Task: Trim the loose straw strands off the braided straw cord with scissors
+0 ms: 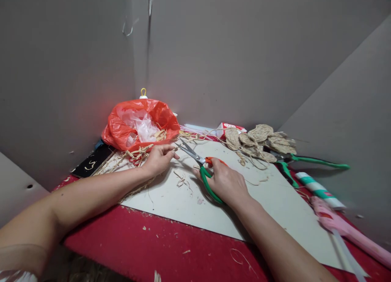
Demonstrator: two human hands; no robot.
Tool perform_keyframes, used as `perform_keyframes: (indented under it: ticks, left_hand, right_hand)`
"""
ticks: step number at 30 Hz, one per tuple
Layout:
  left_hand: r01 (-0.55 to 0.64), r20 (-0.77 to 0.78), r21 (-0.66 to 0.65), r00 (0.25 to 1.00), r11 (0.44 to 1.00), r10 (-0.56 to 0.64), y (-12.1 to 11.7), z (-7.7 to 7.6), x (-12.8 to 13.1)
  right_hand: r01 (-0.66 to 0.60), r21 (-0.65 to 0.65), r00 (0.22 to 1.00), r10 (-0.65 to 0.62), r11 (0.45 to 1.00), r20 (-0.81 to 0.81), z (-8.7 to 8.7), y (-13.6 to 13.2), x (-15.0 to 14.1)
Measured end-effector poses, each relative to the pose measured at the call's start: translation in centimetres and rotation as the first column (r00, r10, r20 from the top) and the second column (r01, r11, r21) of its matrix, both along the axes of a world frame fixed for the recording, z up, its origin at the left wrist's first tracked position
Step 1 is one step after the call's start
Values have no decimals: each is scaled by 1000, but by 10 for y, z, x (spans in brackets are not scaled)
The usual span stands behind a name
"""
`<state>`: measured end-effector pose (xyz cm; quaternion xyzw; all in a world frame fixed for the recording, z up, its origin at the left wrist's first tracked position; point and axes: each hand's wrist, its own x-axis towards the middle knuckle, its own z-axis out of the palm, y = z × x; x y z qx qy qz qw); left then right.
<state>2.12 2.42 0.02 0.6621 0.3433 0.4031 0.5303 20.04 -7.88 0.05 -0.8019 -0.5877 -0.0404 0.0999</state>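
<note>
My right hand (pixel 227 180) is closed around the handles of a pair of scissors (pixel 197 156), one handle green and the other orange. The blades stand apart and point up and left, close to the fingertips of my left hand (pixel 160 159). Between the thumb and fingers of that hand is a pinched strand of pale braided straw (pixel 175 149); most of it is hidden by the hand. More straw braid (pixel 137 154) lies behind and under my left wrist. Small straw scraps (pixel 182 178) are scattered on the white board (pixel 171 208) below.
Behind my left hand sits a red plastic bag (pixel 122 131) holding clear plastic and straw. Coiled twine pieces (pixel 261 132), green-handled pliers (pixel 319 161), a green-and-white roll (pixel 319 189) and a pink glue gun (pixel 345 225) line the right side. Grey walls (pixel 214 62) enclose the red table (pixel 146 241).
</note>
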Motion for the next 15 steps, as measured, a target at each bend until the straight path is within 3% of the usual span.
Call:
perform_keyframes:
  ticks: [5, 10, 15]
  left_hand:
    - [55, 63, -43, 997, 998, -53, -2, 1, -1]
    - [96, 103, -113, 991, 989, -84, 0, -1, -1]
    - [67, 96, -102, 994, 993, -58, 3, -3, -1]
  right_hand:
    - [22, 14, 996, -24, 1000, 87, -4, 1, 3]
    - [6, 0, 997, -6, 1000, 71, -3, 0, 3]
    - [4, -43, 994, 1, 999, 108, 2, -1, 3]
